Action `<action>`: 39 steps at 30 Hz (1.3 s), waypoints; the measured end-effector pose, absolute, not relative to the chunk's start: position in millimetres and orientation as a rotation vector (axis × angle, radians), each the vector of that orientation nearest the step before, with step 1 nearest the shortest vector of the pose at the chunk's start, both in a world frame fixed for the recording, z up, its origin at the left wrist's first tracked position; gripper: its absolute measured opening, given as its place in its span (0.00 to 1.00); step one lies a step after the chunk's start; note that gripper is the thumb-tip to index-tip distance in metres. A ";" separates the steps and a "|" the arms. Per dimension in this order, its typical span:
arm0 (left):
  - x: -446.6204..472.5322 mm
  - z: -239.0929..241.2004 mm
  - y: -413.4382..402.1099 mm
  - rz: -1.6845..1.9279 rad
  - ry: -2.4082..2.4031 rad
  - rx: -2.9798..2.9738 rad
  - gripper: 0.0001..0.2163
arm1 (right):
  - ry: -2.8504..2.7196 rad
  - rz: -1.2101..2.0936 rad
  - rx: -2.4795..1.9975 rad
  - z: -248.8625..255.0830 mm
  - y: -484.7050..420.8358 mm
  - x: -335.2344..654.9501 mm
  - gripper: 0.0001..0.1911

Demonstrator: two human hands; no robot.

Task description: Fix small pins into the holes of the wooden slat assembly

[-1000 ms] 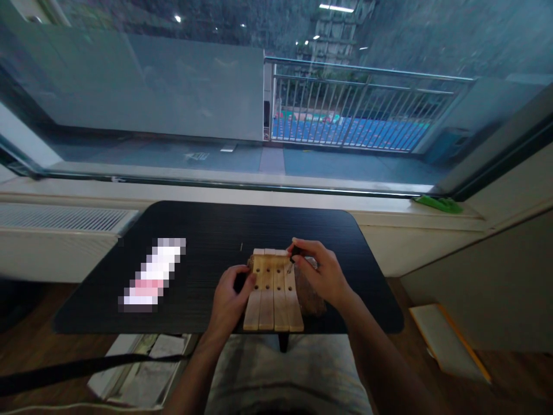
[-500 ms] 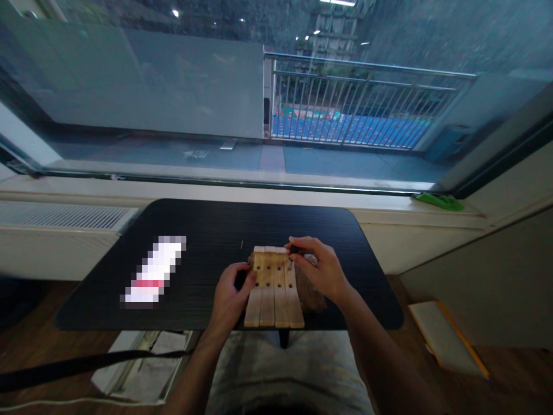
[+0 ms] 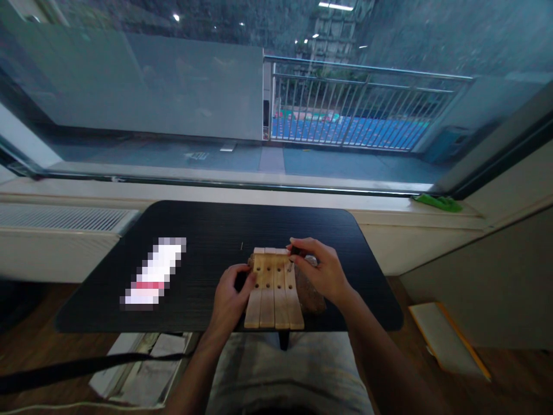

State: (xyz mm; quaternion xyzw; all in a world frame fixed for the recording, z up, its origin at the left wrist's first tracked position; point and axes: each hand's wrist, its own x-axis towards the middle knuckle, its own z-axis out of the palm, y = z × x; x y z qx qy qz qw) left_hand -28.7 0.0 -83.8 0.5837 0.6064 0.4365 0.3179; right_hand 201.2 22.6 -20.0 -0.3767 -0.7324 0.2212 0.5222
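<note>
Four pale wooden slats (image 3: 273, 291), joined side by side and drilled with rows of holes, lie at the near edge of a black table (image 3: 207, 230) below a wide window. The left hand (image 3: 230, 297) grips the panel's left edge, fingers curled around it. The right hand (image 3: 322, 271) pinches a small dark tool (image 3: 292, 253) at the panel's far right corner. A green object (image 3: 436, 202) rests on the sill.
</note>
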 end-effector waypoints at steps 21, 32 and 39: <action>-28.4 -84.9 0.5 1.143 1.589 1.518 0.18 | -1.746 0.432 -0.860 -21.5 22.1 199.0 0.18; -28.3 -82.7 -0.2 1.152 1.590 1.538 0.17 | -1.760 0.402 -0.866 -21.4 21.5 198.5 0.18; -28.3 -83.4 0.6 1.167 1.592 1.549 0.17 | -1.759 0.386 -0.873 -21.1 20.7 197.8 0.17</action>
